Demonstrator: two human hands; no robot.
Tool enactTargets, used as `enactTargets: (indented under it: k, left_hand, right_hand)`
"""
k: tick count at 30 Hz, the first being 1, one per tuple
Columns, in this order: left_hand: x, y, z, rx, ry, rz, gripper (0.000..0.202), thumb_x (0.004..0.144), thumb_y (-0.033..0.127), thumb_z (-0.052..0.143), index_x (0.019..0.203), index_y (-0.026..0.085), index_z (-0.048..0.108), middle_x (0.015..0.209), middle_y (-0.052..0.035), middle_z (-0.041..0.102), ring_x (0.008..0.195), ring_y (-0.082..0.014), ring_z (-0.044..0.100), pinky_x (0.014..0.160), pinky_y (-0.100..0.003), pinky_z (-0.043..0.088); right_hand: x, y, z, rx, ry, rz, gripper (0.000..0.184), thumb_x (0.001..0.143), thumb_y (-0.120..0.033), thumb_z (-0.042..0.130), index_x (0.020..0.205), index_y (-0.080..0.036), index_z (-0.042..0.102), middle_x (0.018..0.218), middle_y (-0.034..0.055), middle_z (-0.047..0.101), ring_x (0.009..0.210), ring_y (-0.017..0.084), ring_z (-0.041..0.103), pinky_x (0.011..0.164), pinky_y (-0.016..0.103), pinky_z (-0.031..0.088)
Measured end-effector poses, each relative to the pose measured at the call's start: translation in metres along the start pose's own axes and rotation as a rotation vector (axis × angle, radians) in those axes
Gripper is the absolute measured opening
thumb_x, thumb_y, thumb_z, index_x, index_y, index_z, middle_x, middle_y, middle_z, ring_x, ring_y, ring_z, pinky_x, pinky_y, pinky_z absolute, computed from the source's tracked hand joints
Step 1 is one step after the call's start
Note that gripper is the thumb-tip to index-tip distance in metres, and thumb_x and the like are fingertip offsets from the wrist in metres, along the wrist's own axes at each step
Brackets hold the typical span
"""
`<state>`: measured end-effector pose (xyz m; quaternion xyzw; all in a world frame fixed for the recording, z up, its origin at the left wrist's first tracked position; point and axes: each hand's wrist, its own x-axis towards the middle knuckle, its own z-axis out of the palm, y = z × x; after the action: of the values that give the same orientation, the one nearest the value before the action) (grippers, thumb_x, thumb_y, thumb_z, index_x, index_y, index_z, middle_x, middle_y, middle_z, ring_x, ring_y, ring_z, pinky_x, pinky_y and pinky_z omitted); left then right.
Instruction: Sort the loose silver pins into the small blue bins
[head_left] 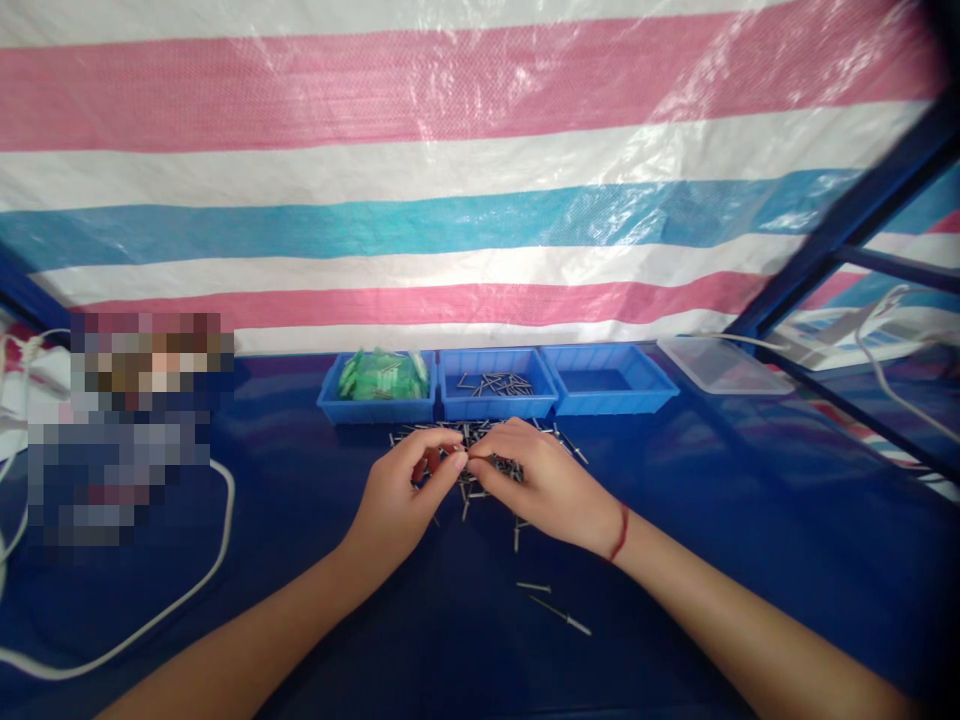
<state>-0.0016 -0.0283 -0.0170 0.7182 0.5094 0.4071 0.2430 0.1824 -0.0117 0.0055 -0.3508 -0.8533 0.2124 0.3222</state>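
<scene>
My left hand [409, 490] and my right hand [525, 470] meet over a pile of metal blind rivets and screws [465, 495] on the blue table. Thumb and forefinger are pinched on both hands, with the tips almost touching each other. Whatever sits between the fingertips is too small and hidden to make out. Nearer to me lie a single screw [533, 587] and, just below it, a long thin blind rivet [562, 616]. Behind the pile, a blue bin [499, 406] holds several loose screws or rivets.
To its left, another blue bin [375, 411] contains green plastic pieces or packets. A third blue bin [611, 403] stands at the right, beside a clear plastic lid [724, 365]. A white cable [225, 530] loops across the left side. Striped sheeting [480, 220] hangs behind.
</scene>
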Motion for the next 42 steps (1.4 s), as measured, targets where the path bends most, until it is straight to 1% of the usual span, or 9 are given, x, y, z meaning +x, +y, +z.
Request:
enactTargets:
  k: [8, 16, 24, 29, 32, 35, 37, 39, 42]
  left_hand:
    - [-0.001, -0.003, -0.002, -0.03, -0.033, -0.022, 0.017, 0.087, 0.031, 0.057, 0.097, 0.02, 0.065, 0.086, -0.0001, 0.068, 0.071, -0.0133, 0.059, 0.064, -0.023, 0.044]
    - [0.002, -0.004, -0.002, -0.025, -0.028, -0.013, 0.017, 0.088, 0.03, 0.056, 0.098, 0.02, 0.065, 0.088, -0.0006, 0.068, 0.071, -0.013, 0.059, 0.064, -0.023, 0.043]
    - [0.003, -0.009, 0.0, -0.054, -0.073, -0.021, 0.016, 0.089, 0.032, 0.055, 0.097, 0.021, 0.063, 0.09, -0.0007, 0.066, 0.073, -0.0132, 0.058, 0.065, -0.024, 0.043]
    - [0.002, -0.006, 0.005, -0.073, -0.04, -0.004, 0.032, 0.09, 0.03, 0.053, 0.12, 0.02, 0.045, 0.096, -0.002, 0.065, 0.075, -0.0128, 0.058, 0.066, -0.025, 0.043]
    - [0.001, 0.001, 0.003, 0.011, -0.044, 0.138, 0.033, 0.09, 0.026, 0.054, 0.121, 0.02, 0.045, 0.094, -0.0015, 0.065, 0.074, -0.0123, 0.057, 0.071, -0.026, 0.043]
    - [-0.004, 0.011, 0.001, 0.115, -0.248, 0.408, 0.013, 0.09, 0.026, 0.056, 0.101, 0.022, 0.061, 0.089, -0.0009, 0.066, 0.082, -0.0141, 0.058, 0.078, -0.028, 0.04]
    - [-0.011, 0.019, 0.002, 0.184, -0.392, 0.552, 0.013, 0.09, 0.031, 0.057, 0.095, 0.023, 0.066, 0.089, -0.0005, 0.067, 0.083, -0.0145, 0.057, 0.078, -0.03, 0.038]
    - [-0.02, 0.025, 0.008, 0.257, -0.47, 0.606, 0.021, 0.088, 0.039, 0.059, 0.1, 0.024, 0.067, 0.092, -0.0006, 0.067, 0.083, -0.0149, 0.057, 0.075, -0.031, 0.035]
    - [-0.032, 0.027, 0.02, 0.343, -0.493, 0.633, 0.024, 0.086, 0.043, 0.062, 0.099, 0.024, 0.066, 0.095, 0.0011, 0.067, 0.084, -0.015, 0.055, 0.073, -0.032, 0.032]
  right_hand:
    - [-0.001, 0.006, 0.007, 0.031, 0.061, 0.005, 0.008, 0.086, -0.02, 0.058, 0.08, -0.019, 0.063, 0.08, 0.0025, 0.069, 0.075, 0.015, 0.059, 0.075, 0.032, 0.041]
    - [0.0, 0.008, 0.004, 0.081, 0.162, 0.045, 0.009, 0.082, -0.016, 0.062, 0.074, -0.019, 0.06, 0.073, 0.0, 0.065, 0.071, 0.014, 0.058, 0.072, 0.031, 0.042]
    - [-0.002, 0.001, 0.003, 0.108, 0.292, 0.011, 0.01, 0.08, -0.023, 0.068, 0.074, -0.02, 0.06, 0.071, -0.0008, 0.063, 0.07, 0.015, 0.057, 0.07, 0.031, 0.043]
    - [0.006, 0.005, -0.003, -0.036, 0.397, -0.062, 0.02, 0.084, -0.03, 0.065, 0.069, -0.02, 0.057, 0.07, -0.001, 0.065, 0.07, 0.014, 0.057, 0.072, 0.032, 0.041]
    - [0.016, 0.023, -0.009, -0.246, 0.523, -0.016, 0.019, 0.086, -0.036, 0.062, 0.075, -0.02, 0.062, 0.076, 0.0011, 0.067, 0.076, 0.017, 0.057, 0.074, 0.033, 0.038]
    - [0.021, 0.044, -0.014, -0.499, 0.505, 0.073, 0.024, 0.085, -0.043, 0.061, 0.088, -0.02, 0.067, 0.085, 0.0044, 0.069, 0.085, 0.022, 0.056, 0.074, 0.035, 0.034]
    - [0.021, 0.052, -0.015, -0.555, 0.488, 0.117, 0.03, 0.086, -0.047, 0.059, 0.092, -0.019, 0.067, 0.088, 0.006, 0.069, 0.087, 0.024, 0.055, 0.074, 0.035, 0.032]
    - [0.019, 0.053, -0.015, -0.537, 0.482, 0.131, 0.031, 0.088, -0.047, 0.054, 0.092, -0.018, 0.067, 0.087, 0.0062, 0.069, 0.087, 0.024, 0.055, 0.074, 0.035, 0.032]
    - [0.015, 0.044, -0.016, -0.484, 0.472, 0.107, 0.027, 0.09, -0.041, 0.051, 0.09, -0.019, 0.067, 0.085, 0.0055, 0.069, 0.085, 0.023, 0.054, 0.075, 0.035, 0.033]
